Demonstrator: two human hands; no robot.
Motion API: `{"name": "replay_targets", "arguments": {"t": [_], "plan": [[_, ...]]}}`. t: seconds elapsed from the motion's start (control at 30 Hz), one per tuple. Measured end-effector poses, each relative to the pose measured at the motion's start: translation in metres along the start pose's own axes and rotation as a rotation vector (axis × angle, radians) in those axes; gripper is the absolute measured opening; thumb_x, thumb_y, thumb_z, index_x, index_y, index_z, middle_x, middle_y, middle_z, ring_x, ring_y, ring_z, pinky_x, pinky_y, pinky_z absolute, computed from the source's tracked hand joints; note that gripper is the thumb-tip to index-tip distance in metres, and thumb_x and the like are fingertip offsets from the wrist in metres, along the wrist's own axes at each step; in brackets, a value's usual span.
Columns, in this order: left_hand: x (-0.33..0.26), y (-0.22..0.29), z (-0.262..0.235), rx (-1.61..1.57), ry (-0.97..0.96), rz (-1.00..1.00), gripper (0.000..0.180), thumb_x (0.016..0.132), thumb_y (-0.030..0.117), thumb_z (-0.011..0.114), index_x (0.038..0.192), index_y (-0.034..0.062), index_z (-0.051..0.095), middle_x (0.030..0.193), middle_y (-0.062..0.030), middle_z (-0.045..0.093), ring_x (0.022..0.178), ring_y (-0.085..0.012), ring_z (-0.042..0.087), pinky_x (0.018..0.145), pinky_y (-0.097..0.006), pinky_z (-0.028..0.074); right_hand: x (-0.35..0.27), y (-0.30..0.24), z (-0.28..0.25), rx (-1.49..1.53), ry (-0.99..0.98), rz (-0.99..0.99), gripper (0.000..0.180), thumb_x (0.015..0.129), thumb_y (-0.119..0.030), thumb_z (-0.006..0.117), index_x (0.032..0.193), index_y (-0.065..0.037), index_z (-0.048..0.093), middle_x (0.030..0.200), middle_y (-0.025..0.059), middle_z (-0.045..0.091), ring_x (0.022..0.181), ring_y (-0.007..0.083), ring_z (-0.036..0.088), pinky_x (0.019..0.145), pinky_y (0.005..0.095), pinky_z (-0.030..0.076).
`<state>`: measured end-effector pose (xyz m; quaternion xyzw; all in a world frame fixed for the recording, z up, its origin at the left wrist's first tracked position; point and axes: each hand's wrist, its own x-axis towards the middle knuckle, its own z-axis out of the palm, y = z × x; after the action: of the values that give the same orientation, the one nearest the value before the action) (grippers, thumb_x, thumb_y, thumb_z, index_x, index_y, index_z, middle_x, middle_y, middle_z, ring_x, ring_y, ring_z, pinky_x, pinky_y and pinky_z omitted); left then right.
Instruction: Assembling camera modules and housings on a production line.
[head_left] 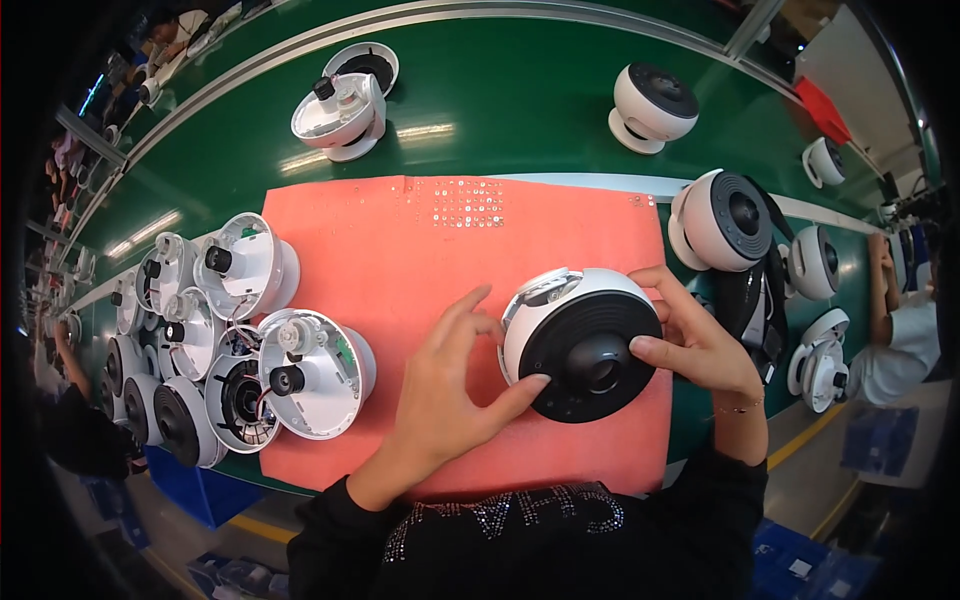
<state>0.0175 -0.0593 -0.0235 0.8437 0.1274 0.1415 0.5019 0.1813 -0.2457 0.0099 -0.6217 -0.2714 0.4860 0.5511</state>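
**Both hands on a dome camera, mat in the middle**

Closest in, the left hand [445,385] comes up from 6 o'clock with its fingers spread, thumb tip pressed on the black face of the dome camera [580,340]. The right hand [700,345] wraps the camera from 3 o'clock, fingers curled over the white rim and one fingertip on the black front beside the lens. So both are gripping the same unit. It sits on the red mat [400,260], right of centre.

Over at 9 o'clock, just off the mat's edge, there's a cluster of open shells [250,330] with bare insides, wires showing in one.

At 3 o'clock, finished cameras [725,220] stand on the green belt [520,100]. Further out at 12, one open unit [340,110] and one closed one [652,105]. A co-worker's arm [880,285] shows at the far right.
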Motion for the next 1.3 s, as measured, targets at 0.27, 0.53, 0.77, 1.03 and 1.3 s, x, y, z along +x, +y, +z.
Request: {"name": "replay_targets", "arguments": {"t": [0.27,0.53,0.77,1.03,1.3], "plan": [[-0.021,-0.028,0.019,-0.076,-0.247,0.266,0.049,0.081,0.046,0.052,0.104,0.0031,0.061,0.140,-0.0321,-0.004,0.129,-0.0491,-0.001,0.102,-0.052,0.020,-0.004,0.001,-0.009,0.001,-0.081,-0.053,0.050,0.079,-0.006,0.061,0.120,-0.005,0.033,0.095,0.0060,0.057,0.085,0.0057,0.052,0.066,0.0169,0.040],[0.004,-0.001,-0.007,-0.180,-0.161,0.012,0.041,0.070,0.035,0.070,0.091,0.0000,0.064,0.111,-0.0291,0.052,0.117,-0.0397,0.042,0.091,-0.040,0.040,-0.002,-0.003,0.011,-0.022,0.043,0.052,0.045,0.080,-0.006,0.060,0.118,-0.004,0.035,0.093,0.0076,0.059,0.089,0.0073,0.054,0.068,0.0197,0.044],[0.018,0.007,-0.015,0.019,-0.207,-0.094,0.036,0.066,0.030,0.074,0.073,-0.0026,0.062,0.064,-0.0142,0.061,0.058,-0.0234,0.063,0.057,-0.030,0.049,0.009,0.005,0.001,-0.235,0.182,-0.090,0.026,0.072,-0.012,0.069,0.089,0.001,0.055,0.070,0.0048,0.059,0.066,0.0060,0.056,0.054,0.0188,0.043],[0.041,0.007,-0.024,0.402,-0.360,-0.055,0.050,0.067,0.047,0.067,0.052,0.0010,0.054,0.044,-0.0104,0.048,0.040,-0.0254,0.048,0.043,-0.031,0.038,0.028,-0.001,-0.003,-0.855,0.232,-0.179,0.031,0.084,-0.023,0.053,0.067,0.003,0.052,0.055,0.0130,0.046,0.047,0.0204,0.044,0.046,0.0311,0.034],[0.041,-0.001,-0.023,0.509,-0.349,0.068,0.050,0.066,0.049,0.066,0.051,0.0027,0.056,0.043,-0.0104,0.047,0.040,-0.0272,0.047,0.044,-0.035,0.037,0.018,-0.005,0.014,-1.081,0.425,-0.420,0.028,0.072,-0.027,0.067,0.082,-0.002,0.057,0.078,0.0122,0.053,0.062,0.0267,0.052,0.056,0.0341,0.042]]}}
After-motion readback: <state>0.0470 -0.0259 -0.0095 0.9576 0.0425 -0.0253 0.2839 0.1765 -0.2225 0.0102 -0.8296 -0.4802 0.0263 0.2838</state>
